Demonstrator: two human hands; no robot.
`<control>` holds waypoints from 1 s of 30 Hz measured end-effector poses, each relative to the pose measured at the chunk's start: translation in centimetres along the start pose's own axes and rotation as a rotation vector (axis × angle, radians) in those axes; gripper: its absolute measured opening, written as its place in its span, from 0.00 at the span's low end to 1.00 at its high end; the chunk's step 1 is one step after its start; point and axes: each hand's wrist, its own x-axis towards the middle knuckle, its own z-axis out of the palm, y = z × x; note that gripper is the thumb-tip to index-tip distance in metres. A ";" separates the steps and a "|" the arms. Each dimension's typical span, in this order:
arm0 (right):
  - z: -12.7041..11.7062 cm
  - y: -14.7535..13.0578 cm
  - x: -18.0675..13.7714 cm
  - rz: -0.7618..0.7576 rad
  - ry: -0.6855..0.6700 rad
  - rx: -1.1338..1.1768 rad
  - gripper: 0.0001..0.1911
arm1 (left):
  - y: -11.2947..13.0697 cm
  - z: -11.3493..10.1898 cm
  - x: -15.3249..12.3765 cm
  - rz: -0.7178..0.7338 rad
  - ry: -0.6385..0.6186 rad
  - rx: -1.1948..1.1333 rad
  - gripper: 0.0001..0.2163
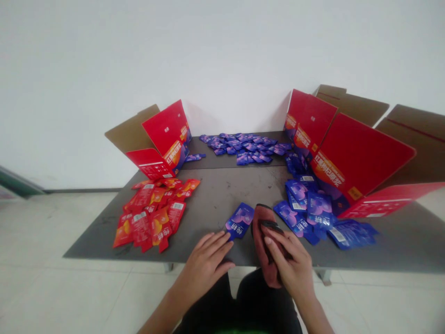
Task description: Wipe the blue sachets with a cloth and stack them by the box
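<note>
A folded reddish-brown cloth with dark edging [263, 250] is gripped in my right hand [292, 260], over the table's front edge. My left hand [210, 260] lies flat at that edge, palm down, fingers stretched out. Its fingertips reach the lower corner of a single blue pouch [241, 219] with purple print, which rests flat on the table between my hands. Right of the cloth is a loose pile of similar blue pouches [318, 208]. Red and orange pouches [151, 213] are heaped to the left of my left hand.
An open red carton [163, 148] stands at the left back of the grey table [215, 185]. More open red cartons [358, 162] stand along the right. Many blue pouches [248, 146] lie spread at the back, before a white wall [222, 55].
</note>
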 end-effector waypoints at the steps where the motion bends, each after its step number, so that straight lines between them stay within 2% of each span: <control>1: -0.2 -0.2 1.1 -0.009 0.004 -0.024 0.13 | 0.3 0.3 -0.2 0.016 0.016 0.024 0.21; 3: 0.0 -0.9 3.4 -0.052 0.003 -0.074 0.13 | 0.8 0.8 -0.4 0.050 0.041 0.058 0.22; 5: 0.9 -1.7 5.3 -0.120 -0.054 -0.112 0.14 | 0.9 1.5 -0.3 0.072 0.069 0.073 0.22; 9: 4.8 -2.3 6.6 -0.314 -0.358 -0.269 0.14 | 0.7 2.9 -0.4 0.061 0.128 0.047 0.20; 12: 7.1 -0.8 7.1 -0.428 -0.541 -0.386 0.12 | 0.5 3.3 -0.4 0.054 0.159 0.020 0.20; 16: 7.2 1.8 11.0 -0.412 -0.502 -0.538 0.13 | 0.2 3.2 -0.3 0.105 0.184 0.012 0.21; 19: 6.0 1.7 13.8 -0.374 -0.428 -0.628 0.12 | 0.2 3.3 -0.4 0.109 0.227 -0.002 0.19; 21: 5.5 0.2 13.5 -0.359 -0.354 -0.610 0.15 | 0.3 3.6 -0.6 0.107 0.268 -0.013 0.17; 23: 5.5 -1.6 11.2 -0.382 -0.315 -0.532 0.16 | 0.5 4.0 -0.8 0.098 0.303 -0.024 0.15; 24: 5.7 -2.3 9.6 -0.430 -0.359 -0.486 0.16 | 0.6 4.1 -0.9 0.084 0.310 -0.032 0.14; 25: 6.0 -2.7 8.2 -0.483 -0.461 -0.461 0.15 | 0.7 4.2 -1.0 0.068 0.308 -0.041 0.12; 27: 6.4 -2.3 6.4 -0.517 -0.591 -0.438 0.13 | 0.8 4.3 -1.1 0.052 0.303 -0.050 0.11; 28: 6.6 -1.6 6.4 -0.505 -0.606 -0.452 0.13 | 0.8 4.2 -1.1 0.058 0.307 -0.048 0.10; 30: 6.4 0.2 8.1 -0.450 -0.535 -0.529 0.13 | 0.8 4.2 -1.0 0.094 0.332 -0.033 0.12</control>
